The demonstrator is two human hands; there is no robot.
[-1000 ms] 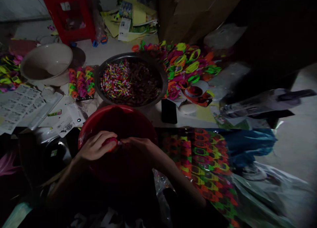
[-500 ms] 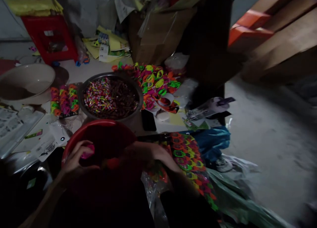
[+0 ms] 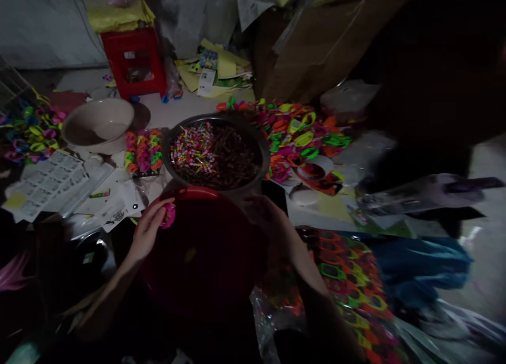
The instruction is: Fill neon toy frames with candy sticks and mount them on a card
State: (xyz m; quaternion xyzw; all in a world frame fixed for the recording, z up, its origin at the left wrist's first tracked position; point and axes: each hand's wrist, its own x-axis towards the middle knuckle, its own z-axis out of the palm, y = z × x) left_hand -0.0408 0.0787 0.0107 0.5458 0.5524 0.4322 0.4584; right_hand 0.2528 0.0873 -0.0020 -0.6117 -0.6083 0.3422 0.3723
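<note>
My left hand (image 3: 147,231) is closed around a bright pink plastic toy watch (image 3: 169,216) at the left rim of a deep red tub (image 3: 203,191). At the tub's far right side is my right hand (image 3: 269,212), close to the near edge of a steel bowl (image 3: 169,166). Its fingers are dark and smeared, so what they do is hard to make out. Small wrapped candies (image 3: 193,150) fill the bowl's left part, and darker brown pieces (image 3: 233,156) fill the right. A small yellowish thing (image 3: 190,255) shows faintly in the dark tub.
Loose neon toy watches (image 3: 304,138) are heaped behind the bowl, with more (image 3: 35,127) at far left. Bagged rows of watches (image 3: 348,279) lie at right. A beige basin (image 3: 98,119), red stool (image 3: 136,64), cardboard box (image 3: 316,58) and printed sheets (image 3: 47,182) stand around.
The view has swung left, so the scene sits further right. My right hand has come up from inside the tub toward the bowl. The left hand still holds the pink watch.
</note>
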